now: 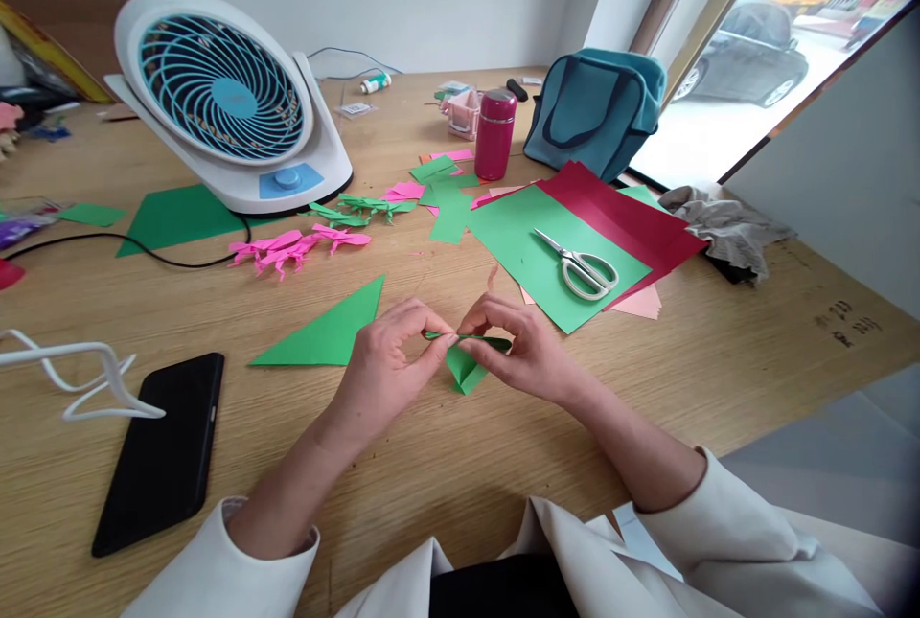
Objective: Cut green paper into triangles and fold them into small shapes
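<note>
A small folded green paper piece (466,367) is held just above the wooden table (719,359) between both hands. My left hand (388,359) pinches its left end with thumb and fingers closed. My right hand (521,350) pinches its right side, fingers curled around the fold. A green paper triangle (327,331) lies flat just left of my left hand. Beyond the hands, white-handled scissors (586,268) rest on a green sheet (524,249) stacked over red sheets (625,216).
A white and blue desk fan (222,96) stands at the back left with its cable. Folded pink figures (294,249) and green figures (363,208) lie before it. A black phone (165,450), a magenta bottle (494,134), a teal bag (596,110) and a crumpled cloth (725,225) surround the work area.
</note>
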`<state>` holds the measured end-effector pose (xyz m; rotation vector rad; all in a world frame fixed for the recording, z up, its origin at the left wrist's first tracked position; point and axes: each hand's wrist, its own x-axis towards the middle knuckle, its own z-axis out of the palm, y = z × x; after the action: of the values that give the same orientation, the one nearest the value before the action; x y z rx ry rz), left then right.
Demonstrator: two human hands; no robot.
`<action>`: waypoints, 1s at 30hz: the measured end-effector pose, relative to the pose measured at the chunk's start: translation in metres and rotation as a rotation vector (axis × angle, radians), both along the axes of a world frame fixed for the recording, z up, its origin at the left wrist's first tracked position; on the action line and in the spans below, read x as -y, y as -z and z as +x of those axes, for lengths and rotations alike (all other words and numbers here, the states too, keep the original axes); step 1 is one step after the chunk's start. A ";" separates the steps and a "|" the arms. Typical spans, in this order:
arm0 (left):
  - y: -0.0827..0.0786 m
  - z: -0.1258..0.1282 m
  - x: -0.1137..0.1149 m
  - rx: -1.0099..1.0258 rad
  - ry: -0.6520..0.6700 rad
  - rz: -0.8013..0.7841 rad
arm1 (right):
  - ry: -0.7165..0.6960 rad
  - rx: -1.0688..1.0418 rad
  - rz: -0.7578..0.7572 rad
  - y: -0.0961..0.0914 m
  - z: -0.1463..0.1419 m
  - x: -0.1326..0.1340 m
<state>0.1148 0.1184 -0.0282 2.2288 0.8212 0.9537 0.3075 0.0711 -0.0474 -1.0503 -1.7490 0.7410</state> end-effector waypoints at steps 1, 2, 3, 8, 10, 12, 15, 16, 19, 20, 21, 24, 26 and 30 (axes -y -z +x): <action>0.000 -0.001 -0.001 0.023 -0.022 -0.008 | 0.000 -0.040 -0.035 -0.001 0.001 0.000; 0.001 -0.002 -0.002 0.053 -0.053 -0.022 | 0.004 -0.088 -0.076 -0.002 0.003 0.000; 0.003 -0.003 -0.004 0.090 -0.089 -0.045 | 0.013 -0.140 -0.118 -0.002 0.004 -0.001; 0.008 -0.005 -0.008 0.274 -0.202 -0.170 | 0.059 -0.380 -0.306 0.005 0.007 -0.007; 0.008 -0.005 -0.006 0.286 -0.200 -0.160 | 0.057 -0.481 -0.352 0.009 0.004 -0.010; 0.008 -0.004 -0.004 0.271 -0.194 -0.137 | 0.057 -0.569 -0.369 0.011 0.002 -0.012; 0.008 -0.003 -0.001 0.246 -0.191 -0.103 | 0.068 -0.643 -0.376 0.012 0.000 -0.012; 0.008 -0.003 0.000 0.243 -0.191 -0.096 | 0.069 -0.656 -0.376 0.011 0.000 -0.012; 0.009 -0.002 0.000 0.242 -0.185 -0.095 | 0.068 -0.672 -0.366 0.010 -0.001 -0.012; 0.010 -0.002 0.000 0.241 -0.181 -0.098 | 0.070 -0.670 -0.361 0.010 -0.001 -0.012; 0.010 -0.002 -0.001 0.240 -0.176 -0.101 | 0.075 -0.667 -0.352 0.010 -0.001 -0.011; 0.009 -0.001 -0.001 0.224 -0.155 -0.114 | 0.091 -0.636 -0.308 0.011 -0.001 -0.011; 0.008 0.000 -0.001 0.197 -0.142 -0.112 | 0.100 -0.603 -0.277 0.013 0.000 -0.011; 0.004 0.000 0.000 0.125 -0.126 -0.029 | 0.100 -0.489 -0.213 0.014 0.002 -0.010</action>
<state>0.1153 0.1188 -0.0318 2.0900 0.9203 1.1211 0.3097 0.0808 -0.0613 -0.9857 -1.2119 1.0375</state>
